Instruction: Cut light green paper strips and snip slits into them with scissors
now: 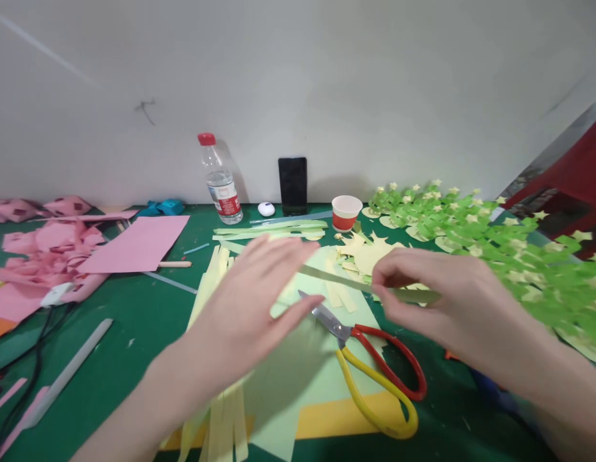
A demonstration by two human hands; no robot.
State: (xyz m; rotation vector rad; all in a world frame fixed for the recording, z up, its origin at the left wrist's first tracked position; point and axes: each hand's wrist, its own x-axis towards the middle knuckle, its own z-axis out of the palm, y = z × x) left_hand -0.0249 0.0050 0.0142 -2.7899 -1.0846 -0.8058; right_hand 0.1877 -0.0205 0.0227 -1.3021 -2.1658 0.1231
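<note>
My right hand (pixel 417 282) pinches a narrow pale green paper strip (pixel 339 277), which stretches left toward my other hand. My left hand (pixel 259 295) has its fingers stretched out and its thumb apart. The strip's left end is hidden behind those fingers, so I cannot tell whether they touch it. Below the strip, scissors (pixel 343 333) with one red and one yellow handle lie on light green paper sheets (pixel 278 404), blades slightly apart. Pale yellow strips (pixel 228 417) lie to the left, partly under my left forearm. Cream paper star cutouts (pixel 367 250) are heaped behind my right hand.
At the back stand a water bottle (pixel 223 186), a black phone (pixel 292 186) and a red-and-white paper cup (pixel 346 215). Green paper plants with stars (pixel 471 237) fill the right side. Pink paper (pixel 138 244) and a black cable (pixel 38 359) lie on the left.
</note>
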